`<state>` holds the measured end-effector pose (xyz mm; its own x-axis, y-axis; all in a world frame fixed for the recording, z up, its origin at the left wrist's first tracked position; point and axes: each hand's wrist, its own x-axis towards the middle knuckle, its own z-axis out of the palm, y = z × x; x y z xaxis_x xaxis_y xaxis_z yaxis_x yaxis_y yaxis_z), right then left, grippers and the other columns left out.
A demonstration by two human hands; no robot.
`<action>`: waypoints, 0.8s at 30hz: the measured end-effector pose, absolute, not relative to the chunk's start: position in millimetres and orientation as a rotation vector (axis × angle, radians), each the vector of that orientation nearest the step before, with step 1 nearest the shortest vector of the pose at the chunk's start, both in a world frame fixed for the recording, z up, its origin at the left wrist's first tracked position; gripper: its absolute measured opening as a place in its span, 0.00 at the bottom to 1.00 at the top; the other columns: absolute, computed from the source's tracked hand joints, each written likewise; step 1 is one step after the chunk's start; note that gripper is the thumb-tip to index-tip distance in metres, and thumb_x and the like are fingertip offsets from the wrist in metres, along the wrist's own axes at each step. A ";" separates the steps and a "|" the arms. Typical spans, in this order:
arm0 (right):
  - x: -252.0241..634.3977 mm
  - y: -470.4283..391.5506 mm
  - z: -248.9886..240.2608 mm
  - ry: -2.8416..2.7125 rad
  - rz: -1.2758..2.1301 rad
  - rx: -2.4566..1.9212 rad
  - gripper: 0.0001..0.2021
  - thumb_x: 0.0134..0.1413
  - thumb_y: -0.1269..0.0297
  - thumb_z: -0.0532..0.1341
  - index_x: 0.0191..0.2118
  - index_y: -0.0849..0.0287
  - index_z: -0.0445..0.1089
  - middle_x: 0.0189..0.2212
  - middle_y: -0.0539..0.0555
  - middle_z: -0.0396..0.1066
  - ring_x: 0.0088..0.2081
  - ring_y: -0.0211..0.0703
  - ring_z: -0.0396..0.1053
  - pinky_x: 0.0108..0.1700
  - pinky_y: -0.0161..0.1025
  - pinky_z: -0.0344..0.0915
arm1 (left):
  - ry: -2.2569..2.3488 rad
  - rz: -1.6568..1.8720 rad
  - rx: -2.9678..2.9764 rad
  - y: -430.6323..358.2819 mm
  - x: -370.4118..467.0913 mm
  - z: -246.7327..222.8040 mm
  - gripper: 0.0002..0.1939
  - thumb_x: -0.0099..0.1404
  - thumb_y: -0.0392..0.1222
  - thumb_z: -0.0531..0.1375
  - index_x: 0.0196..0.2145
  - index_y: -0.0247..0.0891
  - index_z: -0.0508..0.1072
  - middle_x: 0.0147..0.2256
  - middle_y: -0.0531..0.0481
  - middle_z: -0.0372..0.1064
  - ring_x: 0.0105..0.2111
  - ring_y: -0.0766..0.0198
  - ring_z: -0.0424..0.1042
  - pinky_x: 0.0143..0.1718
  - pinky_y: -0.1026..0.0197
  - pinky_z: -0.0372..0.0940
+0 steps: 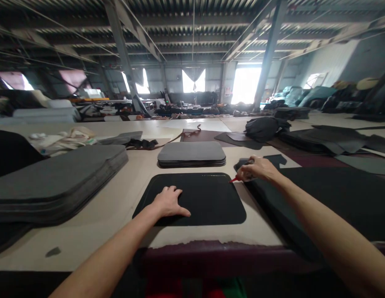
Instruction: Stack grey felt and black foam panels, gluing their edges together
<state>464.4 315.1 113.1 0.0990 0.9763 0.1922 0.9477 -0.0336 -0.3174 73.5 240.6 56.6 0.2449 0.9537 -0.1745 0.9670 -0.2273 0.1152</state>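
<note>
- The right hand (257,167) is closed around a bottle (248,177); its red nozzle (234,179) points down at the far right corner of the panel. What is inside the bottle cannot be told.
- The left hand (169,203) is spread wide, thumb out, palm down on the panel, left of its middle.
- One black panel (211,198) with rounded corners lies flat on the table (96,223), in front of the person. A thin pale line shows along the right part of its far edge.
- One grey stack (192,153) sits just beyond the panel, apart from it; several layers, too thin to count.
- One bigger stack (56,178) stands at the left, also of several layers.
- One dark sheet (335,198) covers the right side, under the right forearm.
- Farther back: one cloth bundle (263,128) and one brown strap (173,140). One small scrap (53,251) lies near left.
- The pale covering (260,234) ends in a ragged edge nearest the person, a little short of the panel.
- Bare room is broad between panel and bigger stack, narrow between panel and dark sheet.
</note>
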 end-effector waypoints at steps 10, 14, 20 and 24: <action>478.0 238.3 114.4 -1.793 0.369 -1.985 0.19 0.45 0.48 0.66 0.38 0.56 0.72 0.30 0.54 0.75 0.34 0.51 0.73 0.32 0.39 0.65 | 1.819 -0.156 2.369 245.5 75.7 59.5 0.60 0.39 0.81 0.61 0.62 0.40 0.65 0.59 0.34 0.61 0.57 0.35 0.60 0.55 0.40 0.63; 484.4 205.8 109.7 -1.729 0.473 -1.922 0.18 0.46 0.49 0.64 0.40 0.56 0.72 0.29 0.54 0.75 0.33 0.51 0.73 0.32 0.39 0.66 | 1.823 -0.186 2.379 247.2 76.9 59.4 0.59 0.40 0.81 0.60 0.62 0.40 0.65 0.59 0.34 0.61 0.57 0.36 0.61 0.56 0.41 0.62; 494.4 168.0 100.4 -1.646 0.582 -1.900 0.19 0.45 0.47 0.63 0.40 0.54 0.71 0.29 0.53 0.75 0.33 0.51 0.73 0.31 0.40 0.66 | 1.830 -0.194 2.347 246.0 78.4 63.1 0.58 0.40 0.80 0.62 0.62 0.41 0.65 0.59 0.34 0.60 0.57 0.36 0.60 0.56 0.42 0.61; 496.8 154.1 92.9 -1.603 0.646 -1.836 0.20 0.45 0.48 0.64 0.43 0.53 0.71 0.29 0.52 0.75 0.32 0.50 0.73 0.30 0.39 0.67 | 1.819 -0.206 2.363 246.3 78.4 63.4 0.59 0.40 0.80 0.61 0.61 0.40 0.65 0.58 0.34 0.60 0.57 0.36 0.61 0.55 0.41 0.62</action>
